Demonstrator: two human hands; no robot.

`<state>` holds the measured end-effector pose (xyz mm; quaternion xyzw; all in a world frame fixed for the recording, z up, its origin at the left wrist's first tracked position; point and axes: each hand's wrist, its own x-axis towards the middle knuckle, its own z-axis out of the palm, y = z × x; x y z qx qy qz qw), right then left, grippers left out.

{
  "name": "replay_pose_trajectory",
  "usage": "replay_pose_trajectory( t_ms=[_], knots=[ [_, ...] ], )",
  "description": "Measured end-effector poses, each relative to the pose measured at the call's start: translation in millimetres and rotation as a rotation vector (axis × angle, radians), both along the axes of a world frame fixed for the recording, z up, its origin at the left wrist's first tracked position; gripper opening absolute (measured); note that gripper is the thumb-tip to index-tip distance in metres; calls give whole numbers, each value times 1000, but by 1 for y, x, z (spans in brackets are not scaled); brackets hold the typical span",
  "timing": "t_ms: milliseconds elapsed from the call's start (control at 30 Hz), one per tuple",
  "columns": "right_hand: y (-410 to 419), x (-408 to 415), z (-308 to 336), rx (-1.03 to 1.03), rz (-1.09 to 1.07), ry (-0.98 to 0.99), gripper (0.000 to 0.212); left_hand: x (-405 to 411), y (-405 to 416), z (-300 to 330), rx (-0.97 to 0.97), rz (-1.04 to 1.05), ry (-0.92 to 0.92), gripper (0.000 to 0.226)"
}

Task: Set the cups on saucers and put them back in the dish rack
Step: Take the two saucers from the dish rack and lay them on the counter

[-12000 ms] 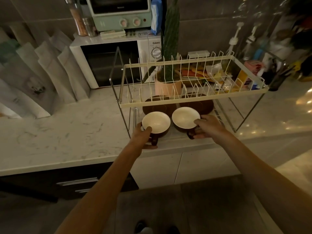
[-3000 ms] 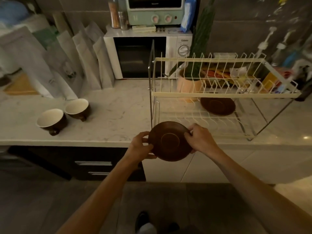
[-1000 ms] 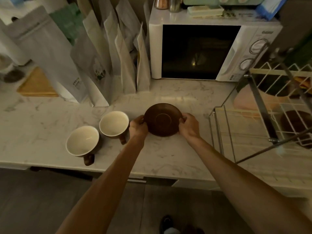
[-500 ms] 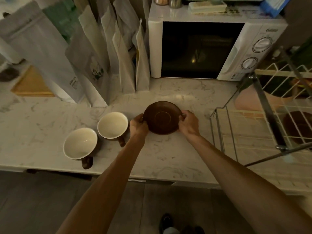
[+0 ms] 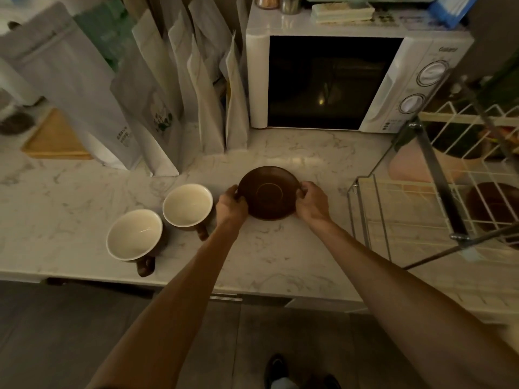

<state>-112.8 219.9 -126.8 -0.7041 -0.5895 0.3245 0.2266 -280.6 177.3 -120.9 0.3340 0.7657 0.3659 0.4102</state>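
A dark brown saucer [image 5: 269, 192] sits low over the marble counter, held by both hands. My left hand [image 5: 230, 206] grips its left rim and my right hand [image 5: 311, 203] grips its right rim. Whether it touches the counter I cannot tell. Two brown cups with cream insides stand left of it: one cup [image 5: 187, 205] right beside my left hand, the other cup [image 5: 134, 235] nearer the counter's front edge. A second brown saucer [image 5: 492, 206] lies on the lower shelf of the wire dish rack [image 5: 365, 209] at the right.
A white microwave [image 5: 334, 82] stands behind the saucer. Several tall paper bags [image 5: 140, 108] line the back left. A wooden board [image 5: 53, 138] lies at far left. A pink pot [image 5: 407, 167] sits behind the rack. The counter's front edge runs just below the cups.
Both hands have carried the saucer from the rack leftward to the counter beside the cups; over the last second it has barely shifted. The cups have not moved.
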Motion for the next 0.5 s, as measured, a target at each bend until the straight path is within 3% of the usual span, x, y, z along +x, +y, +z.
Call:
replay_pose_trajectory(
  t_ms=[300, 500],
  knots=[
    [-26, 15, 26, 37, 126, -284, 37, 8, -25, 16, -52, -302, 462, 49],
    [-59, 31, 50, 219, 402, -268, 31, 15, -66, 39, -21, -589, 759, 46]
  ],
)
